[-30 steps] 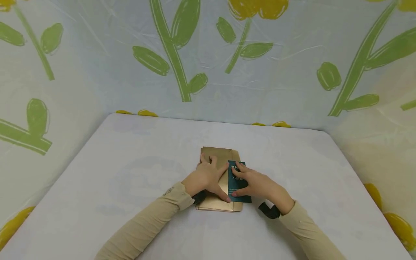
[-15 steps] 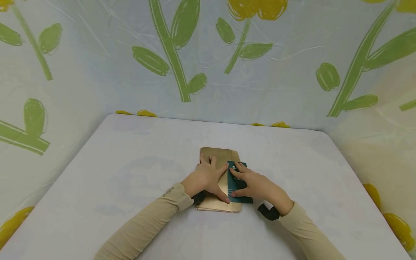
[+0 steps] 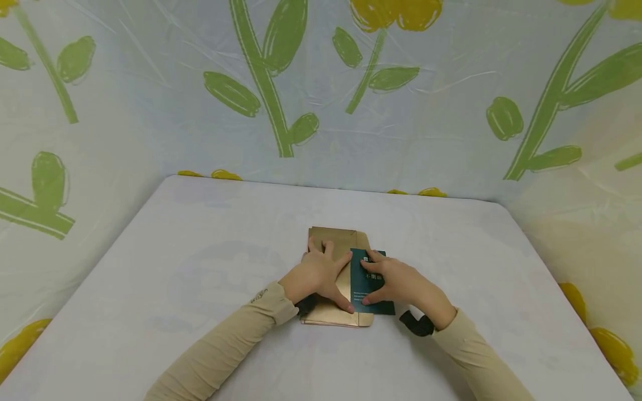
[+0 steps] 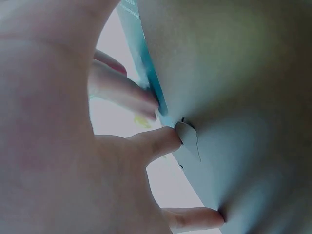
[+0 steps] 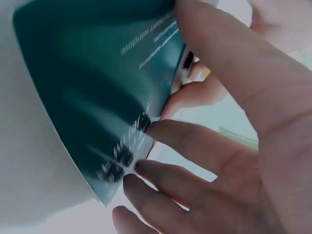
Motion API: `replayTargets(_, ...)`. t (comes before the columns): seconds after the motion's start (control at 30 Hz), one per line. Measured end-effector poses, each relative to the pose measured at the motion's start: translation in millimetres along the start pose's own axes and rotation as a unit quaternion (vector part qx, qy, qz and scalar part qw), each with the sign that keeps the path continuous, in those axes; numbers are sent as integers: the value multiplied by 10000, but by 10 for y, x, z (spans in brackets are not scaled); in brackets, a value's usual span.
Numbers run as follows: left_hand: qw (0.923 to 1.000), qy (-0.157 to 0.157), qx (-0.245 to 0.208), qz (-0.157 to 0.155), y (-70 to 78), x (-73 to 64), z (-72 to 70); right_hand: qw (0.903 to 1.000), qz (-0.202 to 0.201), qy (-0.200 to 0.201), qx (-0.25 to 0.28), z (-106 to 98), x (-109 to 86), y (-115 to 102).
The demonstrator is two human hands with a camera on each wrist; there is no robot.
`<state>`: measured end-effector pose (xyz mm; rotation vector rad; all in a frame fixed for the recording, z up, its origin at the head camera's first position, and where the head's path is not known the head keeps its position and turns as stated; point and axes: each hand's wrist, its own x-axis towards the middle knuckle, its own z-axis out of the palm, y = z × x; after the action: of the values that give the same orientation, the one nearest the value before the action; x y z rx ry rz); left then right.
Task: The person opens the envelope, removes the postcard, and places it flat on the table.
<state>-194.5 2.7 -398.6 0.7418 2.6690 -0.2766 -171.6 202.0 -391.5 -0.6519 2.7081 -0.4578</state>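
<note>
A gold envelope (image 3: pixel 337 235) lies near the middle of the table, its flap side to the right, with edges of what look like more envelopes beneath it. My left hand (image 3: pixel 321 274) rests on it, fingers and thumb spread, pressing it down. From the envelope's right side sticks out a dark green printed card (image 3: pixel 359 281) with white lettering; its left part is hidden inside. On the card's face lie the fingertips and thumb of my right hand (image 3: pixel 403 284). The right wrist view shows them touching the card (image 5: pixel 87 83) from above, not curled round it.
A white cloth-covered table (image 3: pixel 215 250) has rounded far corners. Behind and beside it hang pale sheets (image 3: pixel 441 122) printed with green stems and yellow flowers. A black strap (image 3: pixel 416 323) sits below my right wrist.
My right hand has moved slightly right, and the card with it, so more of its printing shows beside the envelope. The left hand has stayed in place on the envelope.
</note>
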Motion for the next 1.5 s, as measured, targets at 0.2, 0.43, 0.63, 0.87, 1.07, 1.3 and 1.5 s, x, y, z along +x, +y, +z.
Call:
replayTargets(0.2,10000,-19,37,-15,-7,-2,6,9987,37,-270,433,39,14,-1)
replayTargets(0.43,10000,-19,-36,-22,-14,5,10,9978,18,-280,606,54,41,40)
replayTargets(0.63,10000,10,19,-31,-9,16,10,9982,-1,-202,556,51,43,55)
replayTargets(0.87,10000,17,-33,-19,5,18,6,9985,70,-148,522,52,5,76)
replayTargets(1.07,9999,56,-106,-50,-8,13,17,9988,143,-122,444,22,-56,173)
replayTargets(1.3,10000,75,-27,-26,-7,-2,16,9990,144,-91,424,-1,-145,277)
replayTargets(1.5,9999,91,42,-69,-2,-4,20,9980,181,-50,604,-20,-223,383)
